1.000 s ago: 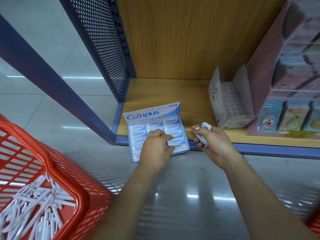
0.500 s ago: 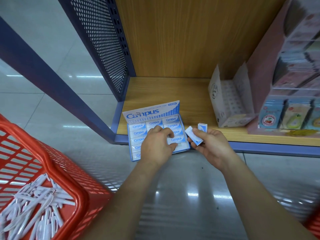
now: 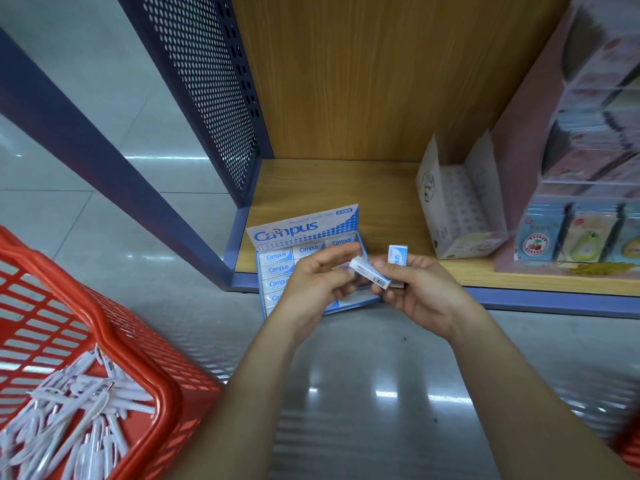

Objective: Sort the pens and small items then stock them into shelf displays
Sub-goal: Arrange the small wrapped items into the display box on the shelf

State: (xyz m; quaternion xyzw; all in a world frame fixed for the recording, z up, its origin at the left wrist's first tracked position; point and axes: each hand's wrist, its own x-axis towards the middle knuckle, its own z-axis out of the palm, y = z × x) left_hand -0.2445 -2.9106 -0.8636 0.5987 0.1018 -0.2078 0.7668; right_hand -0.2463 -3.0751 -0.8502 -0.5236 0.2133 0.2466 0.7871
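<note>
An open blue-and-white Campus eraser box (image 3: 304,230) sits at the shelf's front edge, half over the floor, with rows of erasers inside. My right hand (image 3: 422,292) holds two small erasers just right of the box: one lying eraser (image 3: 370,273) pinched at its right end and one upright eraser (image 3: 397,255) behind the fingers. My left hand (image 3: 311,285) is raised over the box, and its fingertips close on the left end of the lying eraser. The box's right half is hidden by my hands.
A red basket (image 3: 104,323) with several white pens (image 3: 69,420) stands on the floor at lower left. On the wooden shelf (image 3: 329,185) stand a white display box (image 3: 457,209) and a pink display (image 3: 519,150). A perforated blue panel (image 3: 207,81) bounds the shelf's left side.
My left hand has lifted off the erasers in the box and met my right hand. The right hand has turned one eraser toward it.
</note>
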